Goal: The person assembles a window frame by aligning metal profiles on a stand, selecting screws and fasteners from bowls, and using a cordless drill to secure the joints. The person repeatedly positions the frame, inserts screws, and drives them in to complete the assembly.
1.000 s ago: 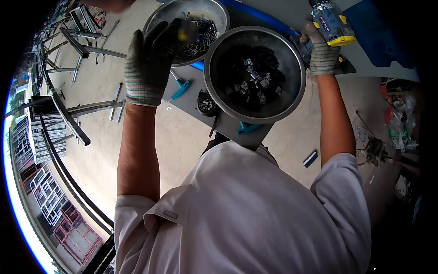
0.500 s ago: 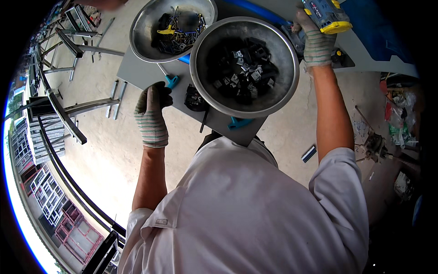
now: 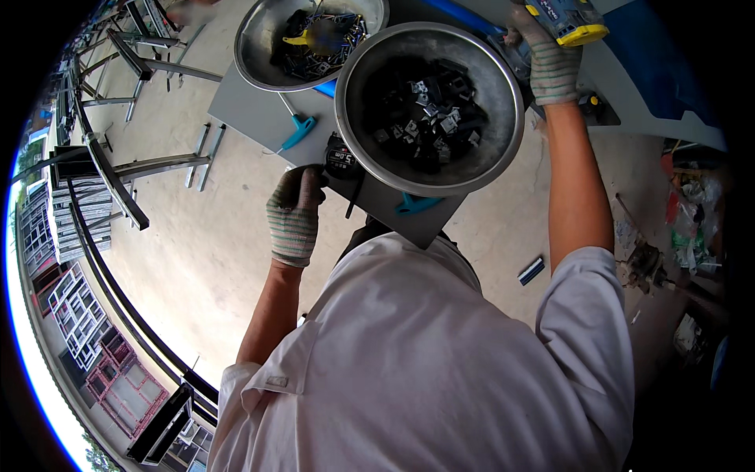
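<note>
My left hand (image 3: 294, 214), in a striped work glove with dark fingertips, is closed beside the table corner. Whatever its fingers hold, if anything, is hidden. Close to it lie a black tape measure (image 3: 340, 160) and a teal T-handle tool (image 3: 298, 132). At the upper right, my gloved right hand (image 3: 554, 67) grips a blue-grey and yellow cordless power tool (image 3: 568, 17), partly cut off by the picture's edge. Between my hands stands a metal bowl (image 3: 510, 118) of black plastic and silvery metal parts. Behind it, another metal bowl (image 3: 250, 63) holds many screws and a yellow piece.
A second teal handle (image 3: 417, 204) pokes out under the nearer bowl at the grey table's (image 3: 236, 98) edge. Metal frame bars (image 3: 161, 163) stand at the left. A small blue-and-white tube-like object (image 3: 532, 271) lies on the floor. Plastic bags (image 3: 696, 212) are piled at right.
My left hand has moved right and towards my body, away from the T-handle tool and nearer the tape measure. My right hand keeps its hold on the power tool. The view has shifted slightly.
</note>
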`<control>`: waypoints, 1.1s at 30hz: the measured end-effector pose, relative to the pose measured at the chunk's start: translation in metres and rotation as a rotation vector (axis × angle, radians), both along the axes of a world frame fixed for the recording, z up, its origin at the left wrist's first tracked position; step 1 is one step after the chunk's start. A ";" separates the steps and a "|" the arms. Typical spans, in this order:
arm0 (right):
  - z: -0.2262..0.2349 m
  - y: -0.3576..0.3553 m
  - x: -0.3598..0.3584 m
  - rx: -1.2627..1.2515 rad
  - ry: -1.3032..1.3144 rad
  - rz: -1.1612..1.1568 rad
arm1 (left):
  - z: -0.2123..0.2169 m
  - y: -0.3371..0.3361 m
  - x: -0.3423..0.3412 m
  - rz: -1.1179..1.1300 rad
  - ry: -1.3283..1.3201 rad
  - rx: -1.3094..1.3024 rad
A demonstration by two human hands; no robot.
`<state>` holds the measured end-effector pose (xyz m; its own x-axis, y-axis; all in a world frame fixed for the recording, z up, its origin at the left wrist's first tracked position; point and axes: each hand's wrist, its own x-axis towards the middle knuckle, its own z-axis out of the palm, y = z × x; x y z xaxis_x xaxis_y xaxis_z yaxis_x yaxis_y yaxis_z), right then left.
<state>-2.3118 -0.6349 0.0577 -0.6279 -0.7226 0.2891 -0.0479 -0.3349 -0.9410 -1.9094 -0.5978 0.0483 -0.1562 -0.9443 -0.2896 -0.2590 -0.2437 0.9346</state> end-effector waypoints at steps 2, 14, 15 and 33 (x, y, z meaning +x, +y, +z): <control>0.002 0.003 0.000 0.052 0.026 -0.006 | 0.001 0.004 0.001 0.014 -0.002 0.016; -0.005 0.076 0.029 0.111 0.448 -0.295 | 0.004 0.014 0.014 0.039 -0.058 0.016; -0.001 0.089 0.040 0.127 0.423 -0.340 | 0.003 0.014 0.014 0.032 -0.051 0.018; -0.016 0.167 0.181 0.493 1.139 0.421 | 0.004 0.006 0.009 -0.144 -0.103 -0.074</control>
